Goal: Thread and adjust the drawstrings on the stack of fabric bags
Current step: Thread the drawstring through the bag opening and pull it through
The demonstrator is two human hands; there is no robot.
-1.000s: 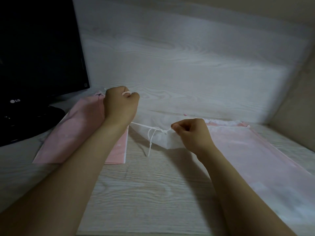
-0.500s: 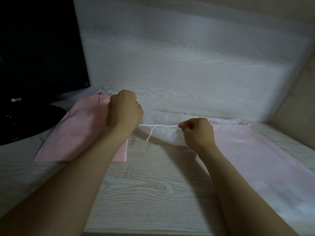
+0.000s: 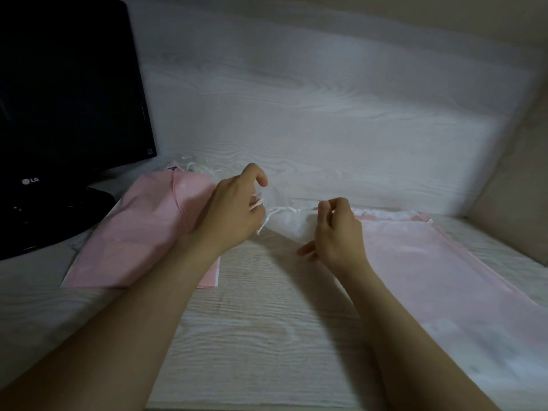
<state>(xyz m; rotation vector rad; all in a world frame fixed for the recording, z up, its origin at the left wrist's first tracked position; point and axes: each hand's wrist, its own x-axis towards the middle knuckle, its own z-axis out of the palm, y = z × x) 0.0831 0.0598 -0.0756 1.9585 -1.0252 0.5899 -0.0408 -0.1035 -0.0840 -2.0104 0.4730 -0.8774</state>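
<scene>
Your left hand (image 3: pixel 234 215) is closed on the white cord (image 3: pixel 281 209), which is looped round one finger. Your right hand (image 3: pixel 338 235) is curled over the gathered white mouth of the bag (image 3: pixel 430 262) with the thumb below, so the fabric is pinched between thumb and fingers. The bag lies flat on the surface (image 3: pixel 267 321) to your right, and only its near corner is lifted by that grip. The cord runs almost straight between your hands, and two loose ends hang just beside the left one. There may be a knot there, but it is too blurred to be sure.

This looks like the adjusting stage, not the threading.
- **Direction:** Pull with your left hand along the line of the hem, not upward, so the cord slides through the channel and does not lift the bag.
- **Anchor:** Keep your right hand close to where the cord leaves the fabric.
- **Pace:** Use short, steady pulls, because thin cloth like this will probably pucker unevenly or strain at the opening if jerked.
- **Far end:** Make sure the cord's other end is not dragged inside the channel.
- **Letting go:** Slip the loop off your finger first.

The pile of pink bags (image 3: pixel 148 226) by the monitor (image 3: pixel 68 99) may be where this one goes next.
</scene>
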